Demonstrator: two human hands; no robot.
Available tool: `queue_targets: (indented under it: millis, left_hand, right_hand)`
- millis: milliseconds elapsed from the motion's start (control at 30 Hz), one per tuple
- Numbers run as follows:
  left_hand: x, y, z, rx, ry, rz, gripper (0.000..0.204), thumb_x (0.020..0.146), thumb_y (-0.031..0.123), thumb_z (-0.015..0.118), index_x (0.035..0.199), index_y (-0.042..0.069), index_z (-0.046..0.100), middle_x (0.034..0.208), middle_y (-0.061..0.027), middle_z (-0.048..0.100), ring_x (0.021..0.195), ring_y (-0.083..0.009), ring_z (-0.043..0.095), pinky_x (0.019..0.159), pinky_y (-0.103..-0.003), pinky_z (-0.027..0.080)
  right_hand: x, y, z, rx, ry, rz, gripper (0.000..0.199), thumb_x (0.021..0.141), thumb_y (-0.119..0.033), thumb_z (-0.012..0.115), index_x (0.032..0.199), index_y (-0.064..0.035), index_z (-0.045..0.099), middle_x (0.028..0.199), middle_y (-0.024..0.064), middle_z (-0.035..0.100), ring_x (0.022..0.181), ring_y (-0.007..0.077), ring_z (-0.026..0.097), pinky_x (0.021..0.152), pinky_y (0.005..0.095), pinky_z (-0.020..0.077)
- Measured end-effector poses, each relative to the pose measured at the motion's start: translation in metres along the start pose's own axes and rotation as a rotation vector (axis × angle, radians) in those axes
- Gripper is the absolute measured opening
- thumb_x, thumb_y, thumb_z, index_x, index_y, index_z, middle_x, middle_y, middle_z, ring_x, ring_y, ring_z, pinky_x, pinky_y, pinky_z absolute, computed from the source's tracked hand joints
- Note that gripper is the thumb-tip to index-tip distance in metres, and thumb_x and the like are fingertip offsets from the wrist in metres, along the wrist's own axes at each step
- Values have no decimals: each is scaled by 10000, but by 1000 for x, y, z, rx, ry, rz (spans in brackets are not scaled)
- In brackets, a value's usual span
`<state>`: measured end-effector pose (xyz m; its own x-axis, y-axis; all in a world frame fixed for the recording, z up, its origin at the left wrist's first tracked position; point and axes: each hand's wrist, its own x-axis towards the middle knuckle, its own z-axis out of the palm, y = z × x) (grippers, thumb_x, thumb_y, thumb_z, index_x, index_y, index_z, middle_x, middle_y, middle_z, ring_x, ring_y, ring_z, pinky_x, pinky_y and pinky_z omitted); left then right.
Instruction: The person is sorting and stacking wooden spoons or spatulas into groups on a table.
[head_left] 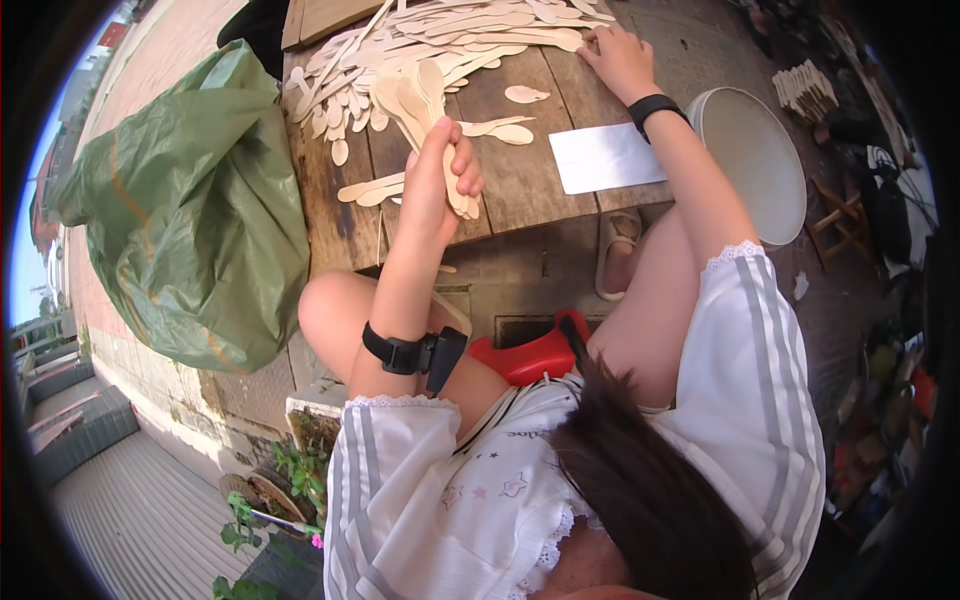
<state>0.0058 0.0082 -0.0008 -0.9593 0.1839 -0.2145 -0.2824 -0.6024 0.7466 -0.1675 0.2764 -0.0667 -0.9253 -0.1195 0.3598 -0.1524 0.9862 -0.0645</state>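
My left hand (437, 185) is closed around a small bunch of wooden spoons (408, 98), held upright above the near part of the wooden table (525, 205). Their wide ends stick out over my fist, and the handle tips show below it. A large loose pile of wooden spoons (440, 40) covers the far side of the table. At the pile's right edge, my right hand (622, 64) has thumb and fingertips on the end of one wooden spoon (556, 38). A few single spoons (512, 133) lie nearer to me, beside the bunch.
A white sheet of paper (605, 160) lies at the table's right front edge. A large pale bucket (775, 170) stands right of the table. The bulky green sack (190, 220) is on the left. Something red (528, 358) sits between my legs.
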Motion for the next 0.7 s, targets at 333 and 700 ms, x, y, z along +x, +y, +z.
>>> queue_targets:
  millis: [333, 700]
  left_hand:
    - [-2, 8, -7, -22, 32, 7, 225, 961, 299, 435, 827, 118, 428, 571, 35, 359, 427, -68, 315, 445, -225, 301]
    - [0, -2, 1, 158, -15, -138, 262, 949, 314, 448, 934, 58, 501, 635, -43, 534, 449, -102, 450, 458, -243, 391]
  right_hand:
    - [29, -20, -58, 1271, -150, 203, 251, 845, -343, 640, 947, -113, 636, 910, -62, 601, 841, 43, 511, 741, 262, 411]
    - [-29, -111, -107, 1514, -462, -83, 199, 858, -282, 632, 934, -98, 621, 819, -58, 591, 774, 17, 516, 676, 188, 390]
